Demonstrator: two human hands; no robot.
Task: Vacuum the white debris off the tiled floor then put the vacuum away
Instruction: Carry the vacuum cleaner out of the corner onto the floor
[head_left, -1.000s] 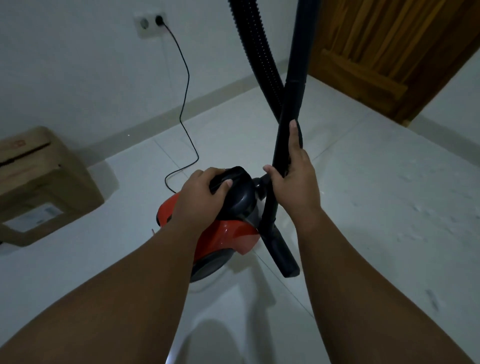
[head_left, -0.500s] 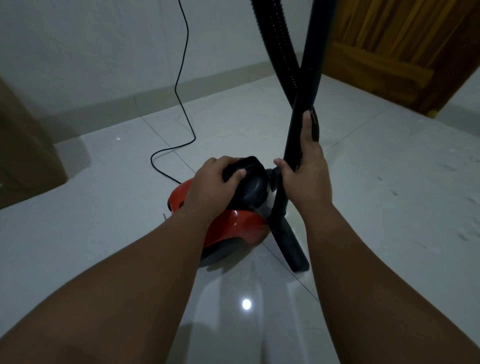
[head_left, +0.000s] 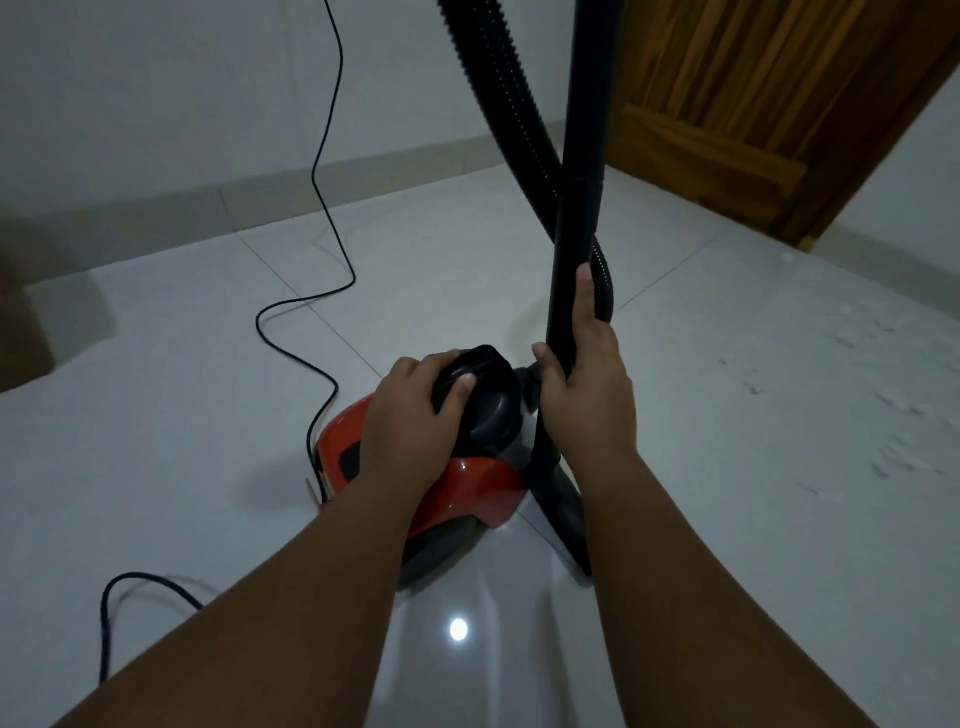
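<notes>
A small red and black canister vacuum (head_left: 467, 483) sits on the pale tiled floor (head_left: 208, 415) in front of me. My left hand (head_left: 410, 421) is closed over its black top handle (head_left: 488, 395). My right hand (head_left: 587, 395) grips the black rigid wand (head_left: 579, 182), which stands nearly upright beside the vacuum with its nozzle end (head_left: 569, 519) on the floor. The ribbed black hose (head_left: 498, 98) curves up behind the wand and out of the top of the view. White debris (head_left: 893, 447) is scattered on the tiles to the right.
A black power cord (head_left: 322, 208) runs from the vacuum's rear up the white wall, and a loop of cord (head_left: 130, 587) lies at lower left. A wooden door (head_left: 753, 119) stands at upper right. A brown cardboard box edge (head_left: 21, 338) shows at far left.
The view has shifted down and right, so the box and wall socket have slid out of sight. Both hands keep the same grips on the handle and wand.
</notes>
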